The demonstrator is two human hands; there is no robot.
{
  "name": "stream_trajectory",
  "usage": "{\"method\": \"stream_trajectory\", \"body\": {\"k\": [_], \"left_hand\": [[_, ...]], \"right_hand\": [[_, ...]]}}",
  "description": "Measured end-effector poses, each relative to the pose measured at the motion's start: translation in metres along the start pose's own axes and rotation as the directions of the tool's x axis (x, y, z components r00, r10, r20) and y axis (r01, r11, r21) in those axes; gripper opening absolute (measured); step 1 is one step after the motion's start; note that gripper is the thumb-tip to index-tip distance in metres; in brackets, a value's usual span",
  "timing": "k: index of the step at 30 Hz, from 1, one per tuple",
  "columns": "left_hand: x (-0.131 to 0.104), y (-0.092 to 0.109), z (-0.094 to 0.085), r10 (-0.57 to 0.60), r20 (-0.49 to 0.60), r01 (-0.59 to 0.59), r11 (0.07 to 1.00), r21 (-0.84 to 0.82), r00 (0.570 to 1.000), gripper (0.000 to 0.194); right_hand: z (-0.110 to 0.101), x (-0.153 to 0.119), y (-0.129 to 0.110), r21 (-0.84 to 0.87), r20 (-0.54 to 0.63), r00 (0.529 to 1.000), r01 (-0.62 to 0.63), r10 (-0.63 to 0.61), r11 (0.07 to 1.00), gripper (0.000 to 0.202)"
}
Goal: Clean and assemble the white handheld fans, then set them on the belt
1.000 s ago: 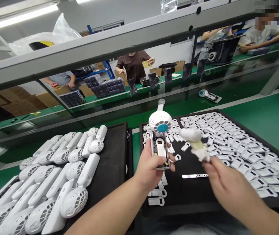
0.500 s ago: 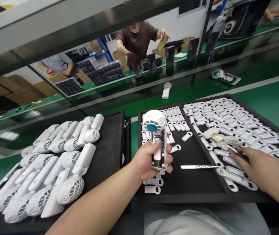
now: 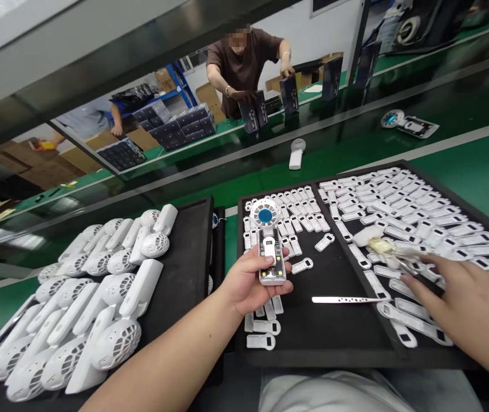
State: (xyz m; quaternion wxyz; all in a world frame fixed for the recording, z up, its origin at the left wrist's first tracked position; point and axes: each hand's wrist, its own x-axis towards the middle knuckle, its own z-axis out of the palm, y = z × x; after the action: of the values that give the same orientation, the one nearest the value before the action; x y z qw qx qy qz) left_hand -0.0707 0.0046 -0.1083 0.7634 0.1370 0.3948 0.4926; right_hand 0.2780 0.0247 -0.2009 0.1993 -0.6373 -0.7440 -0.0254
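Note:
My left hand (image 3: 248,280) holds a small white fan (image 3: 272,269) upright over the black tray. Its round head has a blue centre, and the open handle shows a circuit board with a white strip on it, under my thumb. My right hand (image 3: 463,303) is closed around a dark-handled tool (image 3: 422,277), whose tip touches a crumpled, yellowish plastic bag (image 3: 384,247) lying on white strips. White tweezers (image 3: 347,300) rest on the tray between my hands.
A black tray (image 3: 313,357) holds rows of small white strips. On the left, another tray (image 3: 186,252) carries several white fans. Beyond them lie a white fan (image 3: 296,154) and an opened fan (image 3: 416,126). Across the bench, a person (image 3: 244,68) handles dark boxes (image 3: 290,94).
My left hand has moved slightly left and tilted the fan, so its face shows more. My right hand stays near the bag. The person opposite now touches the dark boxes.

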Motion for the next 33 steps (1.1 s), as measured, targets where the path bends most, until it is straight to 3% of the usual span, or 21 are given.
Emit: {"method": "stream_trajectory", "body": {"k": [4, 7, 8, 11, 13, 16, 18, 20, 22, 24, 25, 26, 28, 31, 33], "left_hand": [[0.004, 0.003, 0.008, 0.002, -0.223, 0.005, 1.000, 0.030, 0.975, 0.021], [0.009, 0.012, 0.010, 0.070, -0.363, -0.015, 0.988, 0.151, 0.929, 0.021], [0.012, 0.018, 0.009, 0.106, -0.383, -0.036, 0.982, 0.186, 0.918, 0.023], [0.030, 0.047, 0.002, 0.274, -0.422, -0.148, 0.940, 0.307, 0.864, 0.033], [0.042, 0.072, -0.001, 0.434, -0.421, -0.265, 0.876, 0.403, 0.796, 0.047], [0.048, 0.103, -0.002, 0.665, -0.374, -0.415, 0.718, 0.558, 0.647, 0.066], [0.035, 0.112, -0.002, 0.759, -0.330, -0.426, 0.607, 0.671, 0.561, 0.073], [0.009, 0.113, -0.004, 0.817, -0.264, -0.393, 0.496, 0.774, 0.512, 0.073], [-0.029, 0.108, -0.012, 0.879, -0.127, -0.219, 0.251, 0.943, 0.460, 0.070], [-0.072, 0.099, -0.030, 0.896, 0.008, 0.213, -0.114, 0.970, 0.443, 0.069], [-0.093, 0.093, -0.042, 0.895, -0.002, 0.443, -0.219, 0.869, 0.446, 0.070], [-0.113, 0.086, -0.055, 0.892, -0.077, 0.624, -0.249, 0.741, 0.446, 0.072], [-0.146, 0.070, -0.083, 0.879, -0.244, 0.815, -0.232, 0.531, 0.410, 0.075], [-0.176, 0.046, -0.110, 0.869, -0.304, 0.869, -0.238, 0.435, 0.390, 0.076], [-0.186, 0.035, -0.110, 0.868, -0.305, 0.863, -0.231, 0.450, 0.392, 0.071]], "right_hand": [[-0.010, 0.018, -0.041, -0.020, -0.135, 0.971, 0.197, -0.198, 0.980, 0.033], [-0.002, 0.041, -0.077, 0.036, 0.040, 0.938, 0.342, -0.343, 0.939, 0.033], [0.003, 0.048, -0.087, 0.022, 0.139, 0.916, 0.378, -0.377, 0.925, 0.038], [0.017, 0.062, -0.104, -0.008, 0.256, 0.869, 0.441, -0.424, 0.898, 0.052], [0.022, 0.064, -0.108, -0.018, 0.276, 0.861, 0.450, -0.428, 0.893, 0.052], [0.023, 0.060, -0.109, -0.020, 0.297, 0.861, 0.437, -0.412, 0.899, 0.051], [0.021, 0.056, -0.108, -0.008, 0.307, 0.862, 0.426, -0.403, 0.905, 0.046], [0.019, 0.054, -0.108, 0.010, 0.310, 0.866, 0.410, -0.393, 0.912, 0.038], [0.019, 0.053, -0.108, 0.027, 0.300, 0.875, 0.390, -0.380, 0.920, 0.033], [0.021, 0.053, -0.107, 0.042, 0.282, 0.884, 0.377, -0.373, 0.925, 0.031], [0.022, 0.053, -0.107, 0.049, 0.272, 0.887, 0.374, -0.372, 0.926, 0.031], [0.024, 0.053, -0.105, 0.056, 0.263, 0.890, 0.372, -0.373, 0.926, 0.030], [0.028, 0.053, -0.103, 0.076, 0.244, 0.891, 0.376, -0.383, 0.923, 0.030], [0.031, 0.053, -0.097, 0.121, 0.210, 0.884, 0.401, -0.418, 0.908, 0.032], [0.031, 0.052, -0.094, 0.176, 0.171, 0.880, 0.415, -0.443, 0.893, 0.034]]}}
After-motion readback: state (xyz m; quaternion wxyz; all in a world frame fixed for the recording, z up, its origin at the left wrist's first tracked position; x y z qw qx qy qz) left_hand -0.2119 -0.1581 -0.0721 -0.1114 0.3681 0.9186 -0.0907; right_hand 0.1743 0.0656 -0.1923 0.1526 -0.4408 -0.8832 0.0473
